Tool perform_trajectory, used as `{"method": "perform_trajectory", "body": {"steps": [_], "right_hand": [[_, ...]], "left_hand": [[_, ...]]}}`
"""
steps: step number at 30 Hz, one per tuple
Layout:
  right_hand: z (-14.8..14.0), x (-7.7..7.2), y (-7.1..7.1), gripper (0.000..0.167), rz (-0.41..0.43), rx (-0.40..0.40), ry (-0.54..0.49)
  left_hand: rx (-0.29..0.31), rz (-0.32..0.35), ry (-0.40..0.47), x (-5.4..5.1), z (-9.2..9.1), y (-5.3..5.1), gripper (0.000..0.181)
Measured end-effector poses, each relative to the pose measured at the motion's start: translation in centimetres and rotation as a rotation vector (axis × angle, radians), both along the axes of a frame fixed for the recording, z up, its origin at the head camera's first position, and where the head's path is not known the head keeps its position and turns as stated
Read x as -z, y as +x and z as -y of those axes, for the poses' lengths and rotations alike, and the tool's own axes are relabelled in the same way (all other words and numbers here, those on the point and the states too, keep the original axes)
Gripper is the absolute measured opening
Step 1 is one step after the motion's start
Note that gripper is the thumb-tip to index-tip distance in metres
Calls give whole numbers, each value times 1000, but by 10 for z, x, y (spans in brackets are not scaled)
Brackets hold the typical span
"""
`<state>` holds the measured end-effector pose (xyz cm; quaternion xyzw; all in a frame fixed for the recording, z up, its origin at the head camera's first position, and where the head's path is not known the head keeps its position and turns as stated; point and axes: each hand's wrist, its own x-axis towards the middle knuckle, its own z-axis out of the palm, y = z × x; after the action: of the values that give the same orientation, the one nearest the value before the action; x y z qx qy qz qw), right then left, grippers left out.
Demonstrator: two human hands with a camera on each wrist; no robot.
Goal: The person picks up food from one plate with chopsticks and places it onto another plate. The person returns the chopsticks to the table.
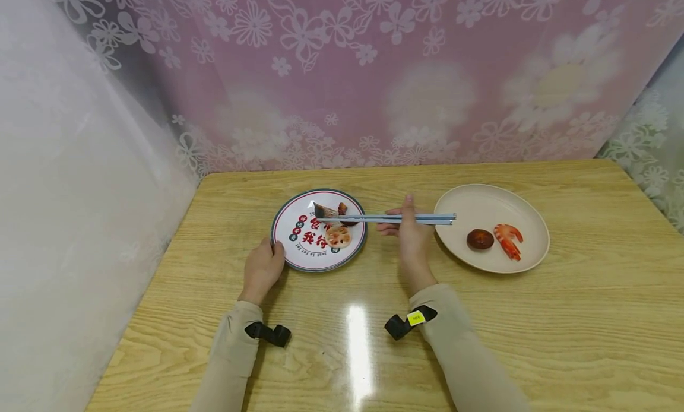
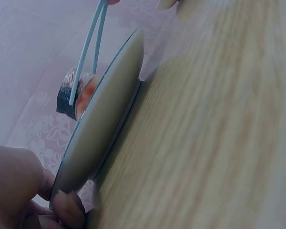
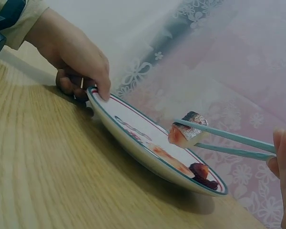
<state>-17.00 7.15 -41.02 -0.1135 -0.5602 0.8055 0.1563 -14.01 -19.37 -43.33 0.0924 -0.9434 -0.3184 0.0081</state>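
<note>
My left hand (image 1: pixel 263 268) pinches the near-left rim of the patterned white plate (image 1: pixel 291 217), thumb on top and fingers below. Blue chopsticks (image 1: pixel 395 218) are held in my right hand (image 1: pixel 414 240), to the right of that plate. Between their tips is a dark-skinned chunk of food (image 3: pixel 188 130), raised over the plate in the right wrist view. A lotus root slice (image 1: pixel 339 237) and small dark-red pieces (image 3: pixel 199 170) lie on the plate.
A beige oval plate (image 1: pixel 459 204) stands to the right, holding a brown mushroom-like piece (image 1: pixel 480 240) and a red shrimp (image 1: pixel 508 241). Behind the wooden table (image 1: pixel 331 364) hangs a pink floral cloth (image 1: pixel 342 91).
</note>
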Motion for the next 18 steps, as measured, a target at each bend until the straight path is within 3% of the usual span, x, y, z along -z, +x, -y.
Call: {"method": "perform_trajectory", "body": {"steps": [13,18], "right_hand": [[25,8,-5,61,116,-35,-24],[32,8,-7,61,114,-37,-39]], "left_hand": [[-2,8,0,0,0,0,29],[-1,3,-1,0,0,-1,29]]}}
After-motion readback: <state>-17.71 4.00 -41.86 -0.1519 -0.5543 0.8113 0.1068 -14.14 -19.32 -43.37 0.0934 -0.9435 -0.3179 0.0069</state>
